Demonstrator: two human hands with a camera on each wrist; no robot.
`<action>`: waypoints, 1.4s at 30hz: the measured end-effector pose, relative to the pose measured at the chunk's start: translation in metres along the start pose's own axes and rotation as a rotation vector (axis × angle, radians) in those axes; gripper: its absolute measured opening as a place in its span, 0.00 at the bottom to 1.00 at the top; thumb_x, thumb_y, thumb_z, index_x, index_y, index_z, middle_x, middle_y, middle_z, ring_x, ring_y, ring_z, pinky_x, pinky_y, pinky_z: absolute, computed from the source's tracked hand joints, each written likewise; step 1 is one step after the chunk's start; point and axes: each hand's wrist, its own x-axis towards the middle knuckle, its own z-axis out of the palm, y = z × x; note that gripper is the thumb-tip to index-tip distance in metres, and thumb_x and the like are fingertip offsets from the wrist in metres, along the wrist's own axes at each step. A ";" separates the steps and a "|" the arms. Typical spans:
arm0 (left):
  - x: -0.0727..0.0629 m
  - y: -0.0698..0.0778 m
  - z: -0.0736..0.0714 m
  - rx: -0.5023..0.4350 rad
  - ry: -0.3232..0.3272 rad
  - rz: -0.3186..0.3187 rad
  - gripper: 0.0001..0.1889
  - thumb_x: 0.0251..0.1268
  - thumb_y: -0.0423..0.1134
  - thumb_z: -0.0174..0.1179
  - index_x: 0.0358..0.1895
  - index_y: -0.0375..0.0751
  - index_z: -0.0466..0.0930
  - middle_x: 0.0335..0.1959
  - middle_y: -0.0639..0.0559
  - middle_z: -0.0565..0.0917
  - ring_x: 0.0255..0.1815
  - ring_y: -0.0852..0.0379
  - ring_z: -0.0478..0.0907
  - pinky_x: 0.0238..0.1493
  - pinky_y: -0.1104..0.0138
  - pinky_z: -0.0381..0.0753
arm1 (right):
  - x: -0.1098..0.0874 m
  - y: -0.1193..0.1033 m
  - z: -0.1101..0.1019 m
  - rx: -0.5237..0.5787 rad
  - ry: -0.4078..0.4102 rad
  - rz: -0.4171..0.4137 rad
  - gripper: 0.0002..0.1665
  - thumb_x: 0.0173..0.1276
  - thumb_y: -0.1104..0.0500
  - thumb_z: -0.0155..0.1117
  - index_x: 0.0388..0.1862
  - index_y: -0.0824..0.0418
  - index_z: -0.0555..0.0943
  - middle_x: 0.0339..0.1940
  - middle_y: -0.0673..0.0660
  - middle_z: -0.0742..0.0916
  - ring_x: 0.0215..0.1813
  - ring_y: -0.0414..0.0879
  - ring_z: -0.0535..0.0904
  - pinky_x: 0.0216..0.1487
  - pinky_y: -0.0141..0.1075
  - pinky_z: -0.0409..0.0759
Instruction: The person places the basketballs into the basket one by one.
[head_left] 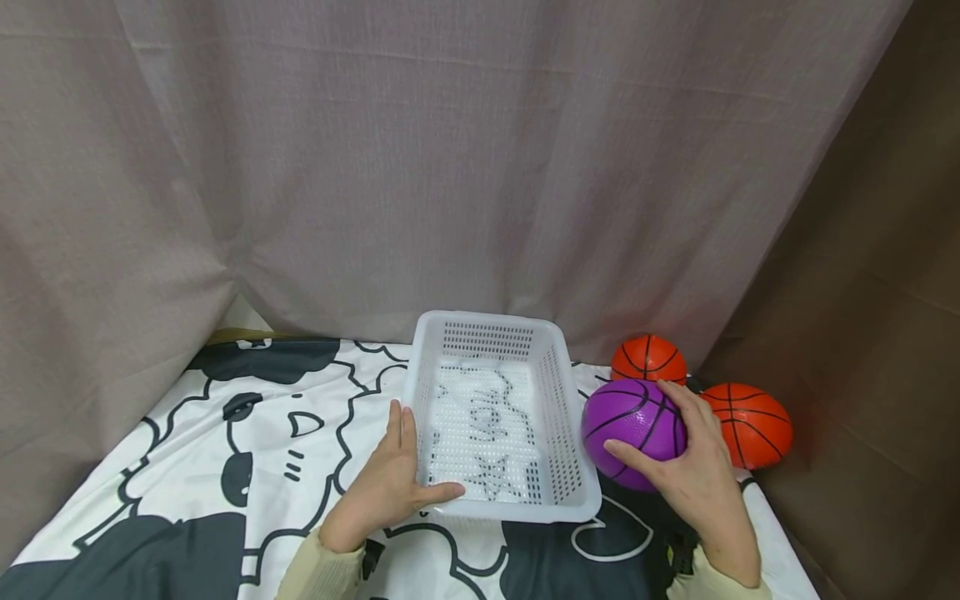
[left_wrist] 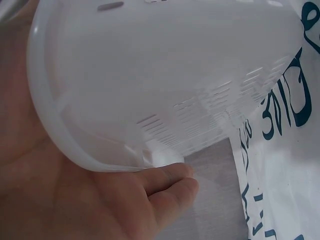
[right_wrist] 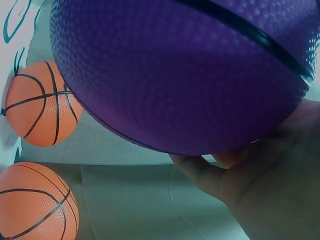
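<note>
A white plastic basket [head_left: 551, 496] with slotted walls stands on the patterned cloth, with nothing in it but the cloth print showing through its base. My left hand [head_left: 390, 479] rests against its near left corner, straight fingers along the outer wall and thumb stretched over the near rim. In the left wrist view, two fingers [left_wrist: 170, 192] lie along the outside of the basket [left_wrist: 115, 90]. Just right of the basket, my right hand [head_left: 697, 462] grips a purple basketball [head_left: 626, 425] between thumb and fingers. The right wrist view has this purple ball [right_wrist: 175, 85] filling its upper part.
Two orange basketballs lie beyond the purple one: one orange ball [head_left: 649, 357] behind it, another orange ball [head_left: 750, 425] to its right. A grey curtain [head_left: 450, 167] hangs behind the table, and a brown curtain [head_left: 885, 375] closes off the right side.
</note>
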 end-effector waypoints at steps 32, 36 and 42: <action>0.000 -0.001 0.001 0.012 -0.014 -0.014 0.67 0.48 0.67 0.68 0.73 0.20 0.37 0.74 0.25 0.31 0.75 0.33 0.41 0.71 0.49 0.54 | -0.002 -0.013 0.001 -0.033 0.001 -0.051 0.61 0.45 0.40 0.81 0.76 0.48 0.62 0.74 0.62 0.64 0.67 0.69 0.58 0.46 0.70 0.72; 0.000 0.000 0.000 0.013 -0.010 -0.009 0.68 0.47 0.68 0.68 0.73 0.20 0.37 0.74 0.25 0.31 0.75 0.33 0.41 0.71 0.49 0.55 | -0.003 -0.016 0.001 0.015 0.004 -0.068 0.58 0.46 0.43 0.81 0.75 0.47 0.63 0.75 0.58 0.63 0.68 0.68 0.59 0.47 0.70 0.71; 0.000 0.000 0.000 0.013 -0.005 -0.001 0.68 0.47 0.67 0.68 0.73 0.19 0.38 0.74 0.25 0.31 0.75 0.32 0.42 0.71 0.49 0.56 | -0.004 -0.021 -0.001 0.108 0.024 -0.087 0.51 0.51 0.47 0.79 0.73 0.41 0.66 0.76 0.49 0.64 0.67 0.65 0.66 0.50 0.69 0.71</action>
